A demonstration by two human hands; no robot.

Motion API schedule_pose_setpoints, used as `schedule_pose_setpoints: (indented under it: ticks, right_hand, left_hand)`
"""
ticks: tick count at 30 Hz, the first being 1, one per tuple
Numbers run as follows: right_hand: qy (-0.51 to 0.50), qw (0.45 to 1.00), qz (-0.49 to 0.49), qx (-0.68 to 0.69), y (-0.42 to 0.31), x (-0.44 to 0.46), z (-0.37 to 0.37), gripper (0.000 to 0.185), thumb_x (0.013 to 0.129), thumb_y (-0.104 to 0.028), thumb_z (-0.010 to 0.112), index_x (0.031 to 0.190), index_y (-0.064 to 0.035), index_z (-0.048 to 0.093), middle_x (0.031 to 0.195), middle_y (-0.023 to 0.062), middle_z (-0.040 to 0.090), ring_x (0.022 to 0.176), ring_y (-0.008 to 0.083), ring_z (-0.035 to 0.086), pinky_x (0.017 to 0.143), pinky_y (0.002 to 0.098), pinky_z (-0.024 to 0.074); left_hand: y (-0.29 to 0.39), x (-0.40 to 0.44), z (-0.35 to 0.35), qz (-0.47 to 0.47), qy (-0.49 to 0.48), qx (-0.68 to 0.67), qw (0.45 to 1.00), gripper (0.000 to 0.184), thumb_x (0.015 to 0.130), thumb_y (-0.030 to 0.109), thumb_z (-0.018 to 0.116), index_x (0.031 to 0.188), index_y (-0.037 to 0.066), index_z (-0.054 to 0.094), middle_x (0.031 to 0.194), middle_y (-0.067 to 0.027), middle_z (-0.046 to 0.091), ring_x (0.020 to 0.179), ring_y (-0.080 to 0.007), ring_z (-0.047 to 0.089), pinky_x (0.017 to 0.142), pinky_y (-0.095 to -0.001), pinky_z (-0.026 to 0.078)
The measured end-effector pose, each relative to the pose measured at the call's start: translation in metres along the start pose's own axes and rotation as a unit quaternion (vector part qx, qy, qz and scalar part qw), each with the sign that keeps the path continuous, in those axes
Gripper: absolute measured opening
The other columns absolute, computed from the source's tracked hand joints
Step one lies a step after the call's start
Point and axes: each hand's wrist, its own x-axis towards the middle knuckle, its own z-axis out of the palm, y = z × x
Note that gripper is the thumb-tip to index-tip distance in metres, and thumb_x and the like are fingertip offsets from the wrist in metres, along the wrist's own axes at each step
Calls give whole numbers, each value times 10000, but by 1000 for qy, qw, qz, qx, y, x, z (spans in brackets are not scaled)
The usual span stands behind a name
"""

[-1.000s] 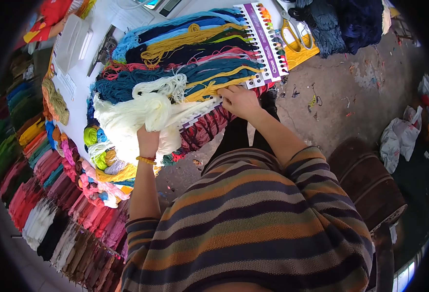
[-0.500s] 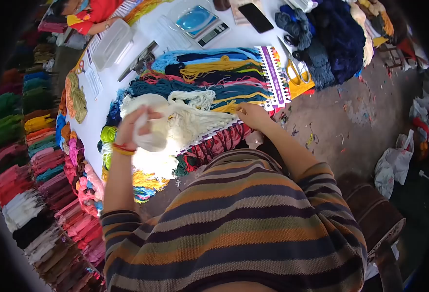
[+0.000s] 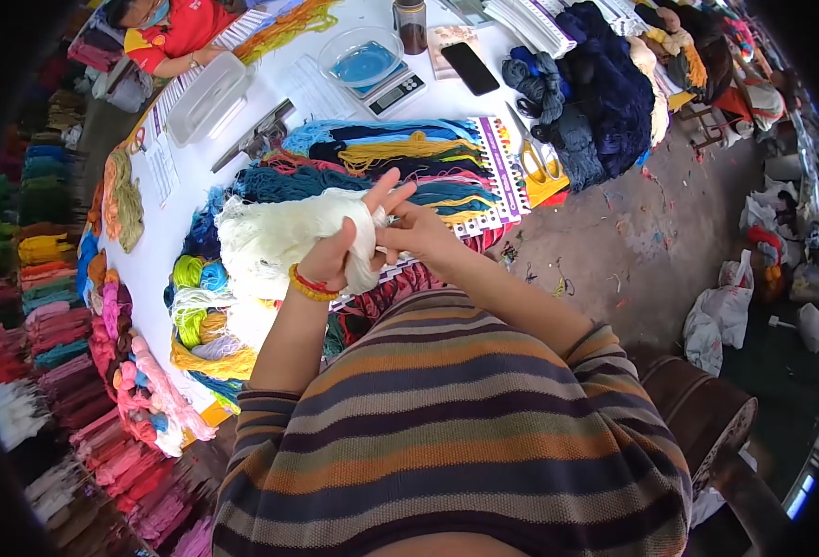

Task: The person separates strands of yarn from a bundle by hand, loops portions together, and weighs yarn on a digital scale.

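Note:
A looped skein of white thread hangs through my left hand, between the thumb and the raised fingers. My right hand pinches at the right side of the same skein, its fingertips partly hidden. To the left and beneath lies a larger heap of white thread. Beyond both hands, rows of blue, teal, yellow and red threads run to a white and purple card strip with holes along its edge. A bundle of dark red thread lies at the near table edge.
At the back are a digital scale with a clear bowl, a phone, a jar and a plastic box. Scissors lie right, beside dark blue yarn. Another person sits across the table; a chair stands right.
My left hand has moved right with the white skein, and my right hand has left the card strip's near end to meet it. The view has shifted slightly.

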Motion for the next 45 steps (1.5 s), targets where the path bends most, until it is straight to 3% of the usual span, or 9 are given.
schedule_pose_setpoints:
  ticks: [7, 10, 12, 13, 16, 24, 31, 34, 45]
  right_hand:
    - [60, 984, -4, -167, 11, 8, 1, 237, 734, -174, 639, 860, 22, 591, 724, 98, 598, 580, 105, 544, 529, 243, 425]
    - [245, 867, -239, -362, 26, 19, -20, 133, 709, -65, 620, 815, -8, 563, 832, 57, 554, 653, 90, 495, 555, 238, 408]
    - [283, 832, -340, -335, 31, 28, -59, 100, 706, -24, 581, 801, -18, 553, 815, 49, 548, 578, 72, 442, 495, 213, 361]
    - [335, 919, -150, -141, 18, 22, -64, 42, 723, -21, 540, 764, -17, 536, 811, 58, 564, 534, 68, 428, 442, 199, 335]
    - [364, 845, -203, 336, -9, 15, -139, 76, 734, -43, 464, 792, -26, 509, 688, 37, 529, 461, 81, 426, 393, 168, 327]
    - [422, 706, -528, 211, -201, -177, -278, 176, 785, -82, 428, 867, 57, 497, 563, 3, 459, 532, 98, 466, 511, 196, 399]
    - [430, 808, -167, -366, -59, -45, -236, 265, 849, -284, 507, 845, -31, 586, 610, 14, 494, 553, 100, 445, 517, 230, 338]
    - [408, 879, 6, -246, 21, -3, -188, 271, 827, -304, 548, 835, -36, 589, 649, 30, 562, 555, 92, 512, 519, 236, 407]
    - [132, 823, -12, -552, 117, 8, -166, 185, 804, -196, 501, 848, -18, 521, 820, 187, 551, 795, 359, 545, 660, 427, 441]
  left_hand:
    - [-2, -16, -7, -22, 41, 66, 997, 961, 717, 608, 555, 1395, 144, 57, 1404, -114, 210, 742, -112, 549, 511, -174, 399]
    - [-3, -35, -28, -9, 74, -3, 997, 800, 802, 512, 511, 1391, 182, 83, 1298, -143, 389, 639, -116, 569, 502, -188, 416]
    - [-4, -57, -53, 41, 96, -102, 989, 661, 856, 482, 431, 1383, 231, 121, 1185, -168, 500, 534, -89, 495, 460, -205, 389]
    - [-7, -72, -73, 76, 151, -130, 977, 640, 865, 490, 399, 1382, 226, 131, 1159, -158, 516, 490, -83, 439, 452, -208, 372]
    - [9, -130, -124, 170, 297, -155, 927, 509, 896, 415, 379, 1347, 213, 258, 875, -33, 569, 550, -83, 438, 530, -238, 393]
    - [124, -255, -186, 318, 509, 11, 800, 329, 875, 235, 460, 1135, 32, 454, 763, -21, 514, 666, -139, 483, 755, -302, 393]
    - [-23, -64, -114, 4, 357, -16, 934, 256, 865, 194, 486, 1027, 3, 537, 802, -41, 543, 713, -121, 509, 674, -242, 437]
    - [-97, 2, -93, -109, 309, -190, 926, 255, 827, 222, 560, 981, 19, 563, 801, -42, 580, 669, -106, 538, 582, -210, 434]
    - [-199, 70, -70, -260, 255, 19, 931, 286, 839, 239, 540, 1004, 8, 573, 803, -51, 608, 570, -92, 508, 535, -215, 405]
